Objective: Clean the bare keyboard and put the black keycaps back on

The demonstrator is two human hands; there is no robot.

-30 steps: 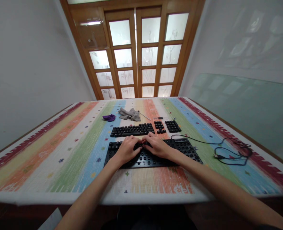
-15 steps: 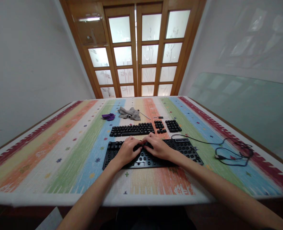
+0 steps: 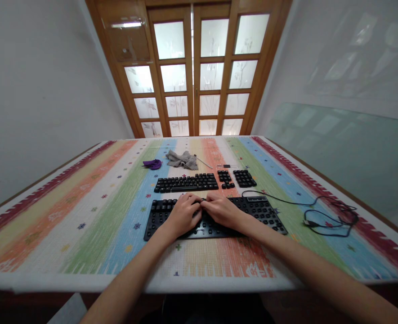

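Note:
A black keyboard [image 3: 262,211] lies in front of me, most of its switches bare and some keycaps [image 3: 161,204] on its upper left. My left hand [image 3: 184,212] is over its middle with the fingers curled together. Against it, fingertips meeting, my right hand [image 3: 221,209] is closed in a pinch. Whatever sits between the fingertips, if anything, is hidden. Just beyond the keyboard, loose black keycaps [image 3: 187,182] are laid out in keyboard order, with a smaller cluster [image 3: 224,176] and a number-pad block [image 3: 245,178] to their right.
Farther back lie a purple strap-like bundle [image 3: 152,164], a crumpled grey cloth [image 3: 181,160], a thin rod [image 3: 203,162] and a small black-handled tool [image 3: 227,166]. The keyboard's cable [image 3: 335,220] coils at the right on the striped tablecloth [image 3: 94,216].
My fingers have curled in more tightly, and both hands have drawn together at the keyboard's upper middle. The keyboard and the loose keycaps stay in place.

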